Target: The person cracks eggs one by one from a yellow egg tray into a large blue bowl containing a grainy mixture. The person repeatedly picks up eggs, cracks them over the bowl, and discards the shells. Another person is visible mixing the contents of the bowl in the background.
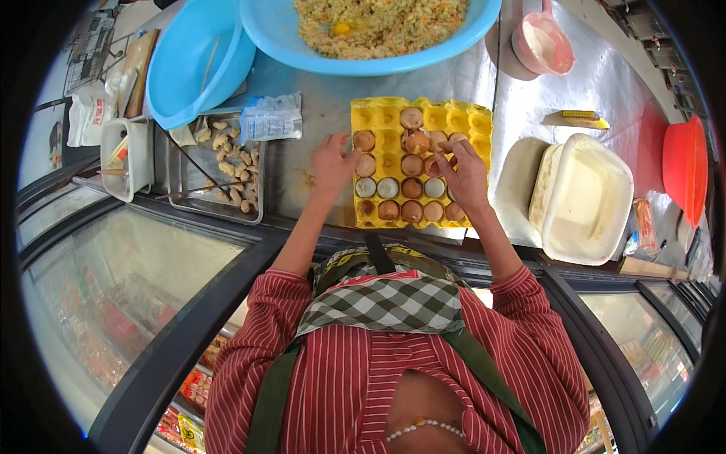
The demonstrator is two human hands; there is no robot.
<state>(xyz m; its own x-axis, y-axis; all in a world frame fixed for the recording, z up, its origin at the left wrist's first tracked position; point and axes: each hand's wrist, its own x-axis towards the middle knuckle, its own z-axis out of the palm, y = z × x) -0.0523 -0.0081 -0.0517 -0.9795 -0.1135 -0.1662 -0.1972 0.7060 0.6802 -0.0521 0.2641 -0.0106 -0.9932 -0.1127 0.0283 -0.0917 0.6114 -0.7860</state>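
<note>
A yellow egg tray (389, 163) lies on the metal worktop in front of me, holding several brown and pale eggs or eggshells; some look like cracked, open halves. My left hand (334, 165) is at the tray's left edge, its fingers apart beside a brown shell (364, 140). Over the tray's right side, my right hand (468, 173) has thumb and fingers bent around the shells; whether it grips one is hard to make out. Beyond the tray, a large blue basin (368, 67) contains a chopped filling (391, 34) with an egg yolk (342, 28) on it.
To the left are a tilted blue basin (170, 85), a plastic packet (272, 118) and a metal tray (258, 198) with ginger-like pieces (241, 170). On the right stand a white tub (590, 193), a pink ladle (558, 54), a small yellow box (584, 119) and a red basin (683, 170).
</note>
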